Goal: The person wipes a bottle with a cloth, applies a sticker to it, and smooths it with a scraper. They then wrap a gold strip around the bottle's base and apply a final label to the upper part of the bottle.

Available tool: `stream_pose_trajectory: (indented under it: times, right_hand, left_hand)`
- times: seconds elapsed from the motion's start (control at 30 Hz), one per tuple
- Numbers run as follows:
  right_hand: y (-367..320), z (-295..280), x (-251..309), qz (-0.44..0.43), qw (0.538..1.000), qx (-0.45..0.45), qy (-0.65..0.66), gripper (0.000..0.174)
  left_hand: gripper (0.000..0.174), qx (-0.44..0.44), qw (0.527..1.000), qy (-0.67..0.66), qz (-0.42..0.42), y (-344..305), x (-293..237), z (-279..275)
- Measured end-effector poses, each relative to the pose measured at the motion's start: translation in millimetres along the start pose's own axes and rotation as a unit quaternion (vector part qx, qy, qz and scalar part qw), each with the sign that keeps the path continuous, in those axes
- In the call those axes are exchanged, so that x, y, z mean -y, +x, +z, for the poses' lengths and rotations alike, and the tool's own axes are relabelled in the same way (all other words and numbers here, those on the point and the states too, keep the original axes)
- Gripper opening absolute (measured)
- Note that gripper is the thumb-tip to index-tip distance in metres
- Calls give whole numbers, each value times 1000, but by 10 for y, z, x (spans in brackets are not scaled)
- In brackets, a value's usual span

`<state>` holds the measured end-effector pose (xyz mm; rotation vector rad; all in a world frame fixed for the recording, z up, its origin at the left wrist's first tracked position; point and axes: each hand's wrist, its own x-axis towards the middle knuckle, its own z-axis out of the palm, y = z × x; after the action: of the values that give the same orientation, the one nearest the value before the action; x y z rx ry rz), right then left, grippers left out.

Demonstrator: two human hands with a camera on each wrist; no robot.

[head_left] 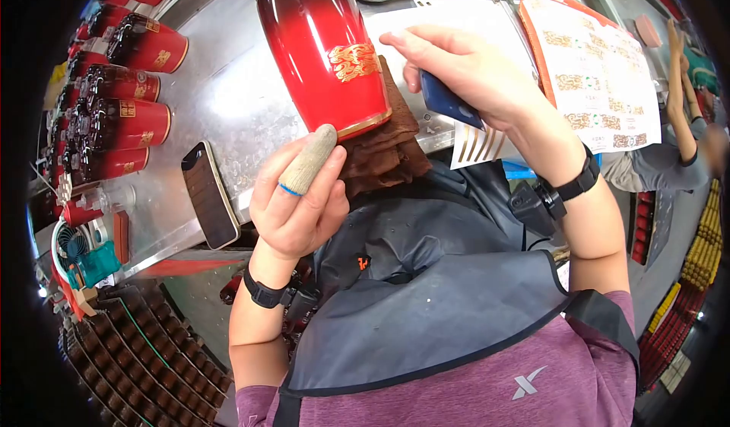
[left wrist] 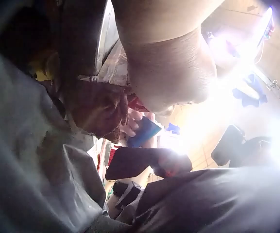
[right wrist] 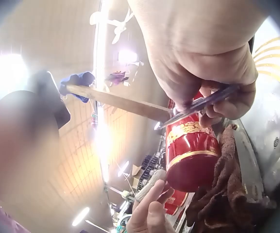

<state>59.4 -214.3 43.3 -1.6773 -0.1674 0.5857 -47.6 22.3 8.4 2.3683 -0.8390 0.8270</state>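
1. A glossy red bottle (head_left: pixel 323 54), upper centre of the frame, rests against brown cloth (head_left: pixel 388 153); likely hefty, rigid, slick, breakable.
2. Right hand (head_left: pixel 477 71): fingers gripping a blue scraper (head_left: pixel 449 101). Left hand (head_left: pixel 296 203): fingers loosely bent at the bottle's base.
3. Best held around the body, off the gold decal (head_left: pixel 354 62).

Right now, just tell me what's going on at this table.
A person is working on a red bottle with a gold pattern. Their right hand grips a flat blue tool near the pattern; their left hand, one finger wearing a finger cot, is at the bottle's base. Brown cloth is bunched there. More bottles are off to the left.
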Motion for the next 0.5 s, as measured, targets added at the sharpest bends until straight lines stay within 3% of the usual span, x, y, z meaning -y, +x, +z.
stream_pose_trajectory:
  times: [0.1, 0.47, 0.5]
  right_hand:
    - [157, 106, -8, -22, 997, 25, -71, 47]
    - [196, 132, -19, -22, 997, 63, -32, 46]
    - [216, 133, -57, -38, 997, 57, -21, 56]
  left_hand:
    - [25, -2, 1000, -10, 2, 11, -2, 2]
    - [33, -2, 998, 17, 60, 143, 11, 96]
    - [33, -3, 998, 18, 60, 165, -6, 110]
